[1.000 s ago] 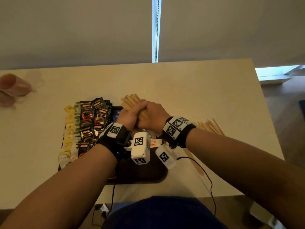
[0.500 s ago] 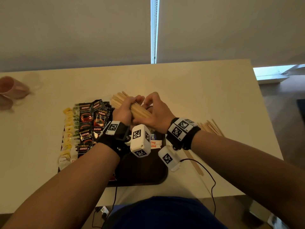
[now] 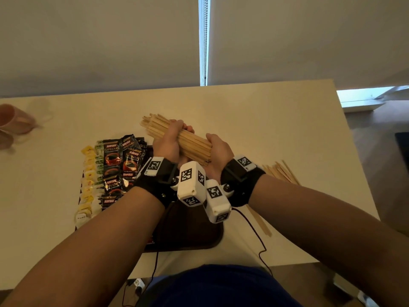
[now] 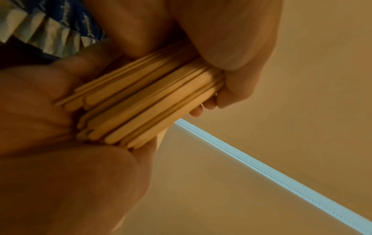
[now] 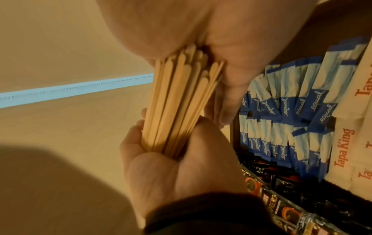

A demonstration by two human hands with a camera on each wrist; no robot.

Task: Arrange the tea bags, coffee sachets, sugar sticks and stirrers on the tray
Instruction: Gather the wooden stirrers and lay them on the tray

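Gripping stirrers [image 3: 179, 140], both hands; sugar sticks [image 5: 281, 124] only wrist-visible.

Black coffee sachets [image 3: 111, 160]: "KOPIKO SUPREMO". Blue sachets [image 5: 286, 109]: "equal". White sugar sticks [image 5: 344, 149]: "Tapa King".

We look down on a pale cream table [image 3: 254, 111] filling the middle of the frame. Behind it, across the top, hang two light roller blinds [image 3: 99, 41] with a bright slit of daylight [image 3: 204, 41] and a bead chain between them. At the right edge we see dim brown floor [image 3: 380, 162] and a lit sill [image 3: 363, 98].
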